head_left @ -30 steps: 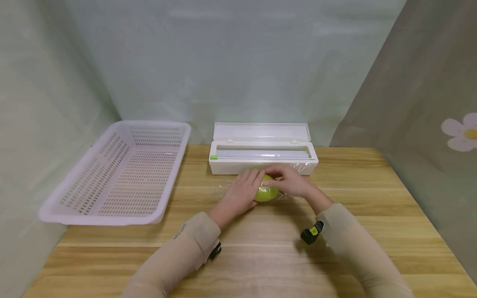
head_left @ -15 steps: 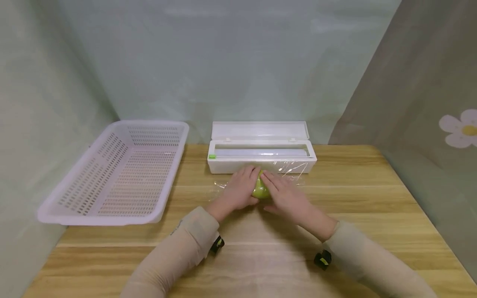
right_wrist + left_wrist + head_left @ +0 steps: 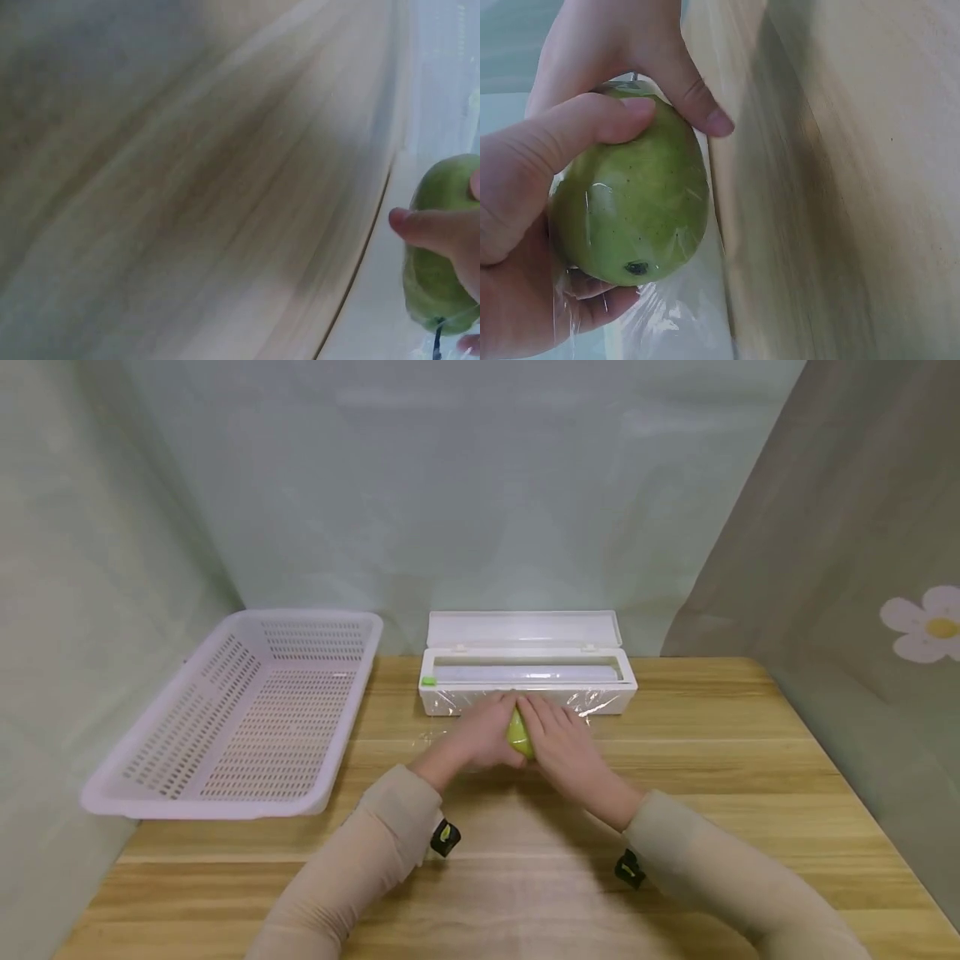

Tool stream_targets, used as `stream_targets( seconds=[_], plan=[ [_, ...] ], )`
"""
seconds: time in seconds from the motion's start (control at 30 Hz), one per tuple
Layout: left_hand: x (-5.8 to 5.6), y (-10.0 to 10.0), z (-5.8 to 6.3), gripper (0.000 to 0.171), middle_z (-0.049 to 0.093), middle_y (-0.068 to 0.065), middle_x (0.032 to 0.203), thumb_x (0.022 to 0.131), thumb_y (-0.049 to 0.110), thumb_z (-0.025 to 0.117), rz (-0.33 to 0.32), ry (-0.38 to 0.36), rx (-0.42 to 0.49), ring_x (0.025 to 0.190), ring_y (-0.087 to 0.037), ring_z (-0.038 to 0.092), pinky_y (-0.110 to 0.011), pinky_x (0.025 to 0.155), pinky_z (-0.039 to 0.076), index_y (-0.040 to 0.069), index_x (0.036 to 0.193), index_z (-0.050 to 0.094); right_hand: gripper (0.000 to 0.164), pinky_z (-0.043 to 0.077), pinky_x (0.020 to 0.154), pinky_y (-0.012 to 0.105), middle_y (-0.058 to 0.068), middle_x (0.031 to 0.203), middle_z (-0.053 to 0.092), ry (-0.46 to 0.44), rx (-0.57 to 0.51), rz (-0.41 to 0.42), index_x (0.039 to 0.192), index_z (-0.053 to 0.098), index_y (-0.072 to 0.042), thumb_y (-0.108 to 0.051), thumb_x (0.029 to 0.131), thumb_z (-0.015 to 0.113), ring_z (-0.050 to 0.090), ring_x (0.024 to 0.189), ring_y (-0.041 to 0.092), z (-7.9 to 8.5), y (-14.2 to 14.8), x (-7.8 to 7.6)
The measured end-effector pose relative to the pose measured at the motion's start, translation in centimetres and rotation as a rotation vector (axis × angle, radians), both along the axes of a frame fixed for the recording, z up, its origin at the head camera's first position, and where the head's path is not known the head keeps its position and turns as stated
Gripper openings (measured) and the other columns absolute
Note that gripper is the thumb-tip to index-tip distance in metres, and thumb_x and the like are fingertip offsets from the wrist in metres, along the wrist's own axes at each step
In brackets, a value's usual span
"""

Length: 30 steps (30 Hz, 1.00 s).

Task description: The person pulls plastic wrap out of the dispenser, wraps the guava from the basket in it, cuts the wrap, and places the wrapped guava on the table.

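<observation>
Between my two hands sits a green pear (image 3: 519, 733) with clear cling film (image 3: 664, 322) stretched over its skin. The left wrist view shows my left hand (image 3: 525, 225) gripping it, thumb on top and fingers underneath, with the pear's dark blossom end in sight. My right hand (image 3: 566, 752) holds the opposite side. In the right wrist view its thumb (image 3: 424, 229) lies across the pear, and the dark stem pokes out below. Wrinkled film spreads past both hands in the head view, over the front of the white cling film box (image 3: 630, 697).
The box's lid (image 3: 521, 628) stands raised behind the film roll (image 3: 525, 674), and a green slider (image 3: 428, 681) sits at its left end. A white perforated plastic basket (image 3: 112, 800) stands on the left of the wooden table (image 3: 517, 902). Curtains hang around the table.
My right hand has swung from the pear's far side round to its right and closed in. Both hands now cover more of the pear, and film shows bunched at its left too.
</observation>
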<state>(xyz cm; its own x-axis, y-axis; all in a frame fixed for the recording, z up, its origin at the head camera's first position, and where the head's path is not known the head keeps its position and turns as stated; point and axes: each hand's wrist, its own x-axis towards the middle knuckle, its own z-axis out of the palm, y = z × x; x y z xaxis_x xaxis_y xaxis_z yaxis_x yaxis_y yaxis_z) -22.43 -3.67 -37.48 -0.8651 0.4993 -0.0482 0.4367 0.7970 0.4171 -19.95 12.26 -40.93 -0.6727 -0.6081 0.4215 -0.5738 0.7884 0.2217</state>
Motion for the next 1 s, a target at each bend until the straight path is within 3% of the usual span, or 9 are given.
stream_targets(
  seconds=[0.1, 0.2, 0.33, 0.4, 0.5, 0.67, 0.83, 1.0],
  plan=[
    [0.0, 0.0, -0.1, 0.119, 0.040, -0.015, 0.134, 0.056, 0.038, 0.081, 0.002, 0.026, -0.009, 0.113, -0.025, 0.044, -0.035, 0.097, 0.037, -0.002, 0.142, 0.009, 0.097, 0.043, 0.084, 0.040, 0.016, 0.123, 0.047, 0.019, -0.012, 0.024, 0.134, 0.031, 0.003, -0.048, 0.064, 0.074, 0.047, 0.110, 0.029, -0.2, 0.0, -0.5],
    [0.6, -0.1, -0.1, 0.125, 0.026, -0.016, 0.144, 0.056, 0.046, 0.079, 0.006, 0.129, -0.074, 0.127, -0.030, 0.031, -0.040, 0.105, 0.026, 0.003, 0.143, 0.000, 0.101, 0.044, 0.082, 0.041, 0.016, 0.120, 0.048, -0.014, -0.031, 0.029, 0.132, 0.033, 0.003, -0.053, 0.059, 0.074, 0.049, 0.106, 0.029, -0.2, 0.2, -0.9],
    [2.2, 0.1, 0.2, 0.114, 0.013, -0.016, 0.148, 0.062, 0.052, 0.073, -0.028, 0.362, -0.244, 0.134, -0.035, 0.014, -0.047, 0.108, 0.017, 0.005, 0.144, 0.009, 0.102, 0.042, 0.088, 0.043, 0.015, 0.121, 0.049, -0.092, -0.058, 0.006, 0.131, 0.035, 0.001, -0.057, 0.057, 0.074, 0.049, 0.107, 0.030, 0.0, 0.6, -1.4],
    [3.0, 0.4, 0.1, 0.105, 0.019, -0.017, 0.146, 0.066, 0.050, 0.072, -0.058, 0.451, -0.295, 0.133, -0.035, 0.020, -0.047, 0.106, 0.021, 0.001, 0.142, 0.017, 0.098, 0.041, 0.090, 0.043, 0.014, 0.120, 0.050, -0.125, -0.080, -0.006, 0.129, 0.038, 0.000, -0.056, 0.058, 0.074, 0.049, 0.108, 0.028, 0.2, 0.7, -1.6],
    [3.7, 0.7, -0.3, 0.097, 0.028, -0.019, 0.142, 0.069, 0.042, 0.072, -0.073, 0.496, -0.329, 0.129, -0.034, 0.028, -0.044, 0.105, 0.027, -0.003, 0.139, 0.022, 0.092, 0.037, 0.094, 0.042, 0.012, 0.119, 0.051, -0.166, -0.121, -0.006, 0.126, 0.041, -0.001, -0.055, 0.059, 0.074, 0.048, 0.110, 0.027, 0.5, 1.0, -1.9],
    [3.2, 1.0, -1.4, 0.092, 0.029, -0.019, 0.141, 0.069, 0.030, 0.073, -0.041, 0.551, -0.352, 0.129, -0.032, 0.030, -0.041, 0.104, 0.028, -0.004, 0.138, 0.023, 0.089, 0.036, 0.095, 0.039, 0.011, 0.115, 0.054, -0.180, -0.132, -0.002, 0.125, 0.043, -0.002, -0.051, 0.059, 0.074, 0.049, 0.107, 0.025, 0.8, 1.2, -2.3],
    [2.1, 1.2, -2.3, 0.074, 0.035, -0.019, 0.138, 0.075, 0.017, 0.065, -0.051, 0.681, -0.351, 0.126, -0.032, 0.035, -0.039, 0.101, 0.033, -0.003, 0.136, 0.029, 0.089, 0.030, 0.098, 0.045, 0.010, 0.111, 0.056, -0.166, -0.111, -0.031, 0.122, 0.046, -0.003, -0.054, 0.055, 0.074, 0.049, 0.105, 0.026, 1.1, 1.5, -2.6],
    [1.2, 1.1, -2.4, 0.082, 0.041, -0.018, 0.132, 0.069, 0.031, 0.073, -0.068, 0.727, -0.341, 0.122, -0.031, 0.040, -0.040, 0.101, 0.034, -0.002, 0.132, 0.033, 0.089, 0.020, 0.100, 0.055, 0.010, 0.112, 0.056, -0.160, -0.106, -0.048, 0.120, 0.049, -0.007, -0.060, 0.053, 0.072, 0.042, 0.114, 0.029, 1.4, 1.6, -2.8]
  ],
)
